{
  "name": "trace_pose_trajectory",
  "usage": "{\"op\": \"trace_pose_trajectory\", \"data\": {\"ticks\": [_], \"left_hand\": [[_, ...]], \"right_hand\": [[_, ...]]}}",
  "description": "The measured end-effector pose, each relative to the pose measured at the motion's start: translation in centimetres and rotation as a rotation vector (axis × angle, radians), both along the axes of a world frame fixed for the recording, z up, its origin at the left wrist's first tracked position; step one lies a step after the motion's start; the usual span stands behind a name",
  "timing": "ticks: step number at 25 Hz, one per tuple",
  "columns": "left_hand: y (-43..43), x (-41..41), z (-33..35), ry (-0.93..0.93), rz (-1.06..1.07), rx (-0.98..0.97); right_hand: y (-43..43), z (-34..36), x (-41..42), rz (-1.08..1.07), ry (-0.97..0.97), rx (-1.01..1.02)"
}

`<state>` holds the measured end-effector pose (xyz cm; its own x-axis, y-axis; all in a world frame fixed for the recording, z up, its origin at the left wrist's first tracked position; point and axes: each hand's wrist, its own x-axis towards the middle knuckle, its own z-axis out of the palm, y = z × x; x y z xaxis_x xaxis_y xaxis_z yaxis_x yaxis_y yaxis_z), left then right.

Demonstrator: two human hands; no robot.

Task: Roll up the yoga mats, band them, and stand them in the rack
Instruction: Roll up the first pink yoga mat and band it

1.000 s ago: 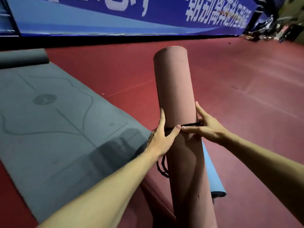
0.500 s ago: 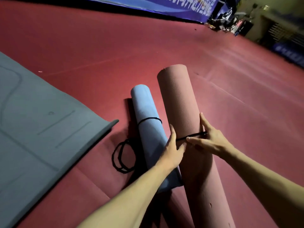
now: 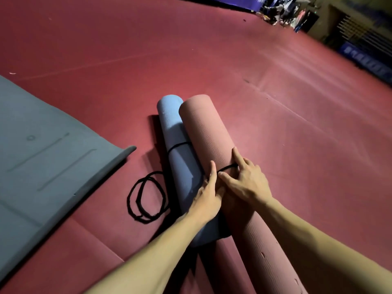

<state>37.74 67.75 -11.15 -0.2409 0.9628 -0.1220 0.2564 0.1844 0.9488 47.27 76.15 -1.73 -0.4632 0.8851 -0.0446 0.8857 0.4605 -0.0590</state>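
A rolled pink mat (image 3: pixel 209 132) lies slanted toward me, its far end beside a rolled blue mat (image 3: pixel 178 166) on the floor. The blue roll carries a black band (image 3: pixel 177 146). Another black band (image 3: pixel 228 167) circles the pink roll at its middle. My left hand (image 3: pixel 206 195) grips that band on the roll's left side, index finger laid along the mat. My right hand (image 3: pixel 247 184) holds the same band from the right, thumb and index finger spread on either side of it. No rack is in view.
Loose black bands (image 3: pixel 146 198) lie coiled on the red floor (image 3: pixel 297 145) left of the blue roll. A grey mat (image 3: pixel 42 158) lies unrolled at the left. Blue barriers and clutter line the far right wall (image 3: pixel 360 52).
The pink roll has dropped from nearly upright to a low slant beside the blue roll. Both hands stayed at its band, and my view has tilted down and right.
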Motion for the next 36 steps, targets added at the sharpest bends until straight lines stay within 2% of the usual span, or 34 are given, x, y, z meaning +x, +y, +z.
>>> {"op": "trace_pose_trajectory", "data": {"ticks": [3, 4, 7, 9, 12, 15, 17, 20, 27, 29, 31, 33, 36], "left_hand": [[2.2, 0.1, -0.8, 0.104, -0.121, 0.058], [2.8, 0.1, -1.3, 0.213, -0.164, 0.067], [2.0, 0.3, -2.7, 0.765, -0.272, 0.009], [-0.3, -0.3, -3.4, 0.972, -0.342, 0.004], [-2.4, -1.7, -3.5, 0.926, -0.383, -0.031], [-2.5, -2.6, -2.2, 0.848, -0.338, -0.074], [-2.2, -2.8, -1.5, 0.813, -0.296, -0.051], [-2.3, -2.8, -1.1, 0.779, -0.279, -0.029], [-4.2, -5.8, -0.9, 0.79, -0.215, -0.105], [-5.4, -7.6, -1.1, 0.833, -0.16, -0.12], [-6.6, -9.9, -2.0, 0.893, -0.089, -0.146], [-8.6, -12.3, -3.2, 0.944, -0.047, -0.24], [-12.1, -15.6, -5.0, 1.129, -0.114, -0.404]], "right_hand": [[2.8, -0.6, 1.7, -0.058, 0.065, -0.026], [3.8, -1.3, 2.2, -0.08, 0.081, -0.031], [4.4, -5.7, 2.8, -0.14, 0.077, -0.133], [3.9, -8.3, 2.5, -0.213, 0.055, -0.176], [3.7, -9.4, 2.6, -0.284, 0.006, -0.168], [1.8, -11.1, 1.9, -0.245, -0.161, -0.13], [0.7, -11.8, 1.3, -0.248, -0.186, -0.127], [0.8, -11.5, 0.9, -0.271, -0.177, -0.189], [0.0, -11.9, -0.6, -0.388, 0.017, -0.101], [-0.9, -11.9, -2.7, -0.199, 0.047, 0.062], [-3.2, -12.4, -6.1, 0.206, 0.082, 0.209], [-6.1, -14.1, -9.6, 0.488, 0.128, 0.158], [-11.0, -17.9, -12.6, 0.583, 0.066, -0.063]]}}
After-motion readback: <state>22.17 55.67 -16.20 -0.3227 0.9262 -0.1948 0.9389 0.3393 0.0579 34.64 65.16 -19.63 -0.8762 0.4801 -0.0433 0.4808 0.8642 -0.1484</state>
